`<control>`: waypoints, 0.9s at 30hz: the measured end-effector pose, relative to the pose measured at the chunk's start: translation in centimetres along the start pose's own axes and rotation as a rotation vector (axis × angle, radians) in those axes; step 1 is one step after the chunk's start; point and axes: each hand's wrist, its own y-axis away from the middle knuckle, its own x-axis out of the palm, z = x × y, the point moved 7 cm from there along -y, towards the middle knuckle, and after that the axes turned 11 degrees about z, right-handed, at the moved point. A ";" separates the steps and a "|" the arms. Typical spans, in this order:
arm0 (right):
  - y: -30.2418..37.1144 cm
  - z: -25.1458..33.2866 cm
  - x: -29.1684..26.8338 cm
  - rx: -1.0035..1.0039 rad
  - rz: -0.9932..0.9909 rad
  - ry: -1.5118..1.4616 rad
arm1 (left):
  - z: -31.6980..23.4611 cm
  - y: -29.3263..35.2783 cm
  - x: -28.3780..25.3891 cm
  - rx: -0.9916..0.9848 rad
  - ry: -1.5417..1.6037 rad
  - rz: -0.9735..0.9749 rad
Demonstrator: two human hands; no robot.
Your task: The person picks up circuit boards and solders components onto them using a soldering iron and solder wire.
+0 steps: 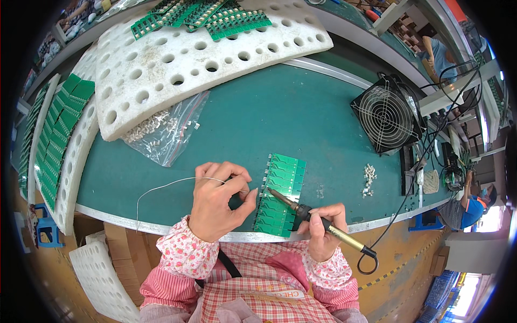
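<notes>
A green circuit board panel (280,191) lies flat on the green mat near the table's front edge, with small metal pins along its left side. My right hand (326,231) grips a soldering iron (344,238), whose tip touches or hovers just over the panel's left edge. My left hand (218,199) pinches a thin solder wire (161,187) between thumb and forefinger. The wire's short end points at the pins beside the iron's tip; its long tail loops back over the hand and droops left toward the table's edge. Whether tip and wire meet is too small to tell.
A black fan (386,116) stands at the back right. Small white connectors (369,180) lie in a pile right of the panel. A clear bag (167,134) of connectors rests partly under a white foam board (156,70) that carries several green boards (199,16). More boards (59,134) stand far left.
</notes>
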 end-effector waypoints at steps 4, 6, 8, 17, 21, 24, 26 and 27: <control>0.0 0.1 0.1 -0.020 0.031 0.045 | 0.0 0.0 0.0 -0.005 0.003 -0.005; 0.0 0.2 0.1 -0.028 0.030 0.047 | -0.1 0.0 0.0 -0.005 0.000 -0.001; 0.0 0.4 0.1 -0.037 0.029 0.051 | -0.1 -0.1 0.1 -0.004 -0.003 0.003; 0.1 0.0 -0.2 0.023 -0.044 -0.008 | -0.1 0.0 -0.1 -0.005 -0.013 -0.037; -0.1 0.0 -0.1 0.040 -0.007 -0.001 | -0.3 -0.1 0.1 0.006 -0.016 -0.006; -0.1 -0.2 -0.1 0.044 0.016 -0.002 | -0.3 -0.2 0.3 0.004 -0.020 -0.007; -0.1 -0.2 -0.1 0.041 0.026 -0.002 | -0.3 -0.2 0.2 0.006 -0.023 -0.013; -0.1 -0.3 -0.1 0.043 0.031 0.008 | -0.4 -0.2 0.2 0.004 -0.027 -0.012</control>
